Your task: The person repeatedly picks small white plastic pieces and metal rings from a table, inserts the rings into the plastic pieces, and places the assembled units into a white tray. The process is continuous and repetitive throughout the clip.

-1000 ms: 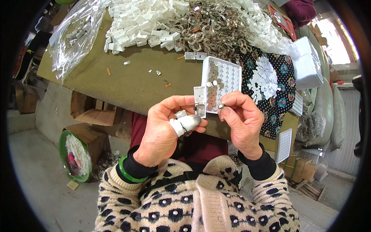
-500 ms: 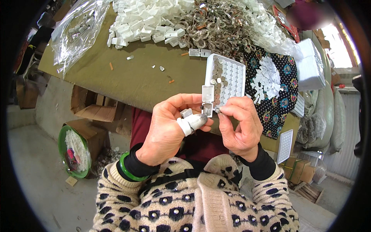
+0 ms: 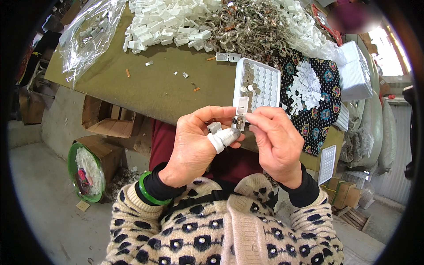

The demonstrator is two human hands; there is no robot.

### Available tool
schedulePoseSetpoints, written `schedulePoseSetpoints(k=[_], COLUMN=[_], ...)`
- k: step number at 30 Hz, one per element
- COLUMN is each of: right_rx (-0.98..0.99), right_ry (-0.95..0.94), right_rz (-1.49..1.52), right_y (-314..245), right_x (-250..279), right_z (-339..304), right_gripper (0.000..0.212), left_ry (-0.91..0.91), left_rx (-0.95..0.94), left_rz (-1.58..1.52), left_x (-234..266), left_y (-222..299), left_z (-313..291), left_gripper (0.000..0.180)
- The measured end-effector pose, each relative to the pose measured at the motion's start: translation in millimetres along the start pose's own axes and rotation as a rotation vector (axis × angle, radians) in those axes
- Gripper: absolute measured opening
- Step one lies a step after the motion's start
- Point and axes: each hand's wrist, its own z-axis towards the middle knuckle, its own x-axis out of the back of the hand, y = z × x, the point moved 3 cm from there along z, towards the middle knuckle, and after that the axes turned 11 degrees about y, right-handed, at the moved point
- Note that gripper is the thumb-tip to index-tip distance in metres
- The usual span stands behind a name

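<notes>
My left hand (image 3: 196, 145) and my right hand (image 3: 276, 143) meet in front of my chest, both pinching one small white plastic piece with a metal part (image 3: 240, 115) between their fingertips. A white tape wrap covers my left thumb, and a second small white piece (image 3: 214, 127) rests against that hand's fingers. Just beyond the hands, on the edge of the olive-brown table (image 3: 145, 84), lies a white compartment tray (image 3: 258, 86) with several round metal parts in its cells.
A heap of white plastic pieces (image 3: 168, 22) and a tangle of metal rings (image 3: 245, 24) fill the table's far side. A clear plastic bag (image 3: 88, 33) lies far left. A patterned cloth with white parts (image 3: 309, 86), stacked trays (image 3: 355, 75), cardboard boxes (image 3: 108, 128) and a green tub (image 3: 84, 170) surround me.
Both hands have risen slightly toward the tray while still working the small white piece; the fingers have shifted their grip on it.
</notes>
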Motion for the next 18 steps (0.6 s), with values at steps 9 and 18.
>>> schedulePoseSetpoints(k=[9, 18], right_rx=[0.059, -0.006], right_ry=[0.079, 0.055], right_rz=[0.044, 0.03], right_y=[1.6, 4.3], right_x=[-3.0, -8.0], right_z=[-4.0, -7.7], right_gripper=[0.042, 0.027], left_ry=[-0.021, -0.001], left_rx=[-0.004, -0.008], left_rz=[0.02, 0.024], left_x=[-1.3, -2.2], left_y=[-2.6, -5.0], left_z=[-3.5, -3.6], left_gripper=[0.034, 0.033])
